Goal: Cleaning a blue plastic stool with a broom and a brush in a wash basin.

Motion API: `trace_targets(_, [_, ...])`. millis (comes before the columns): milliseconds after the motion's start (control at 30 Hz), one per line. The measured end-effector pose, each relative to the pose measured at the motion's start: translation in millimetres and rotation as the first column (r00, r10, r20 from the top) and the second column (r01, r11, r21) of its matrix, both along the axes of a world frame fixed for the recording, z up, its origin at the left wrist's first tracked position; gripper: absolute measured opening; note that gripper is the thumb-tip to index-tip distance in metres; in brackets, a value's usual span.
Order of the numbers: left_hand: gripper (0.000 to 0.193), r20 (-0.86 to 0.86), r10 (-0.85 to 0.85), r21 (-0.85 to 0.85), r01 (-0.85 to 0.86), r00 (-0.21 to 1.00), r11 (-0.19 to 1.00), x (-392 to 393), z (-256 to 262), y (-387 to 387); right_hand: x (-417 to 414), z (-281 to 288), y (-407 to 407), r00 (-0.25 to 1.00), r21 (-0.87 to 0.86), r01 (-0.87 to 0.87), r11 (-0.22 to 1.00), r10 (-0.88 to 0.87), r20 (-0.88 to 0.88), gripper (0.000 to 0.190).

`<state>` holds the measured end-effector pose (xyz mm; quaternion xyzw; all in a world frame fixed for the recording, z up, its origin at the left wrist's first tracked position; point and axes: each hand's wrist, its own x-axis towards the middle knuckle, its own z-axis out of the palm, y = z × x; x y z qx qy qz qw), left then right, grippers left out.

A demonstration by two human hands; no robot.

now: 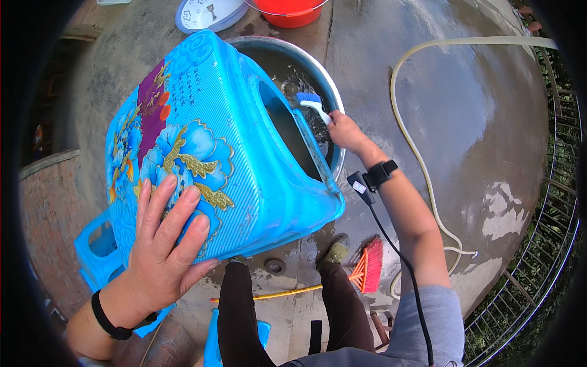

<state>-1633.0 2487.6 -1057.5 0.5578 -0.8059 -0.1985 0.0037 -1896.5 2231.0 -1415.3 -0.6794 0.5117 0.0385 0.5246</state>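
Observation:
My left hand (167, 243) presses, fingers spread, on the flower-printed seat of a blue plastic stool (243, 160), its thumb at the seat's near edge. The stool lies tipped on its side, its legs towards the right, over the left part of a round metal basin (338, 98) of dark water. In my right hand (344, 130) is the white handle of a scrub brush (310, 102) with blue bristles. The brush is over the water, just right of the stool's leg opening, bristles pointing up and left.
A red bucket (291, 16) and a blue-and-white basin (238, 18) stand beyond the metal basin. A pale hose (415, 149) curves over wet concrete at right. A broom (372, 266) lies by my feet. More blue stools (94, 247) are at lower left. A metal railing (545, 229) runs along the right.

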Motion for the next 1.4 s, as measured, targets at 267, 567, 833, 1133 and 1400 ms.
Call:
trace_targets(267, [0.091,0.009,0.021,-0.062,-0.021,1.000,0.998,-2,8,-4,-125,88,130,0.992,-0.163,-0.017,0.986,0.037,0.123,0.050])
trace_targets(567, [0.094,-0.015,0.026,-0.057,-0.027,1.000,0.998,1,7,-1,-112,122,162,0.953,-0.259,-0.268,0.928,0.215,-0.214,0.042])
trace_targets(833, [0.101,-0.049,0.003,-0.002,-0.003,0.999,1.000,0,7,-2,-70,146,139,0.912,-0.104,-0.353,0.930,0.316,-0.262,0.026])
trace_targets(1133, [0.098,-0.100,0.039,-0.045,-0.044,0.994,0.998,2,4,-7,66,48,3,0.913,-0.210,-0.307,0.928,0.226,-0.338,0.022])
trace_targets(1400, [0.093,-0.098,0.059,0.003,-0.059,0.993,0.998,4,6,1,-37,138,108,0.756,0.022,-0.552,0.834,0.511,-0.408,0.029])
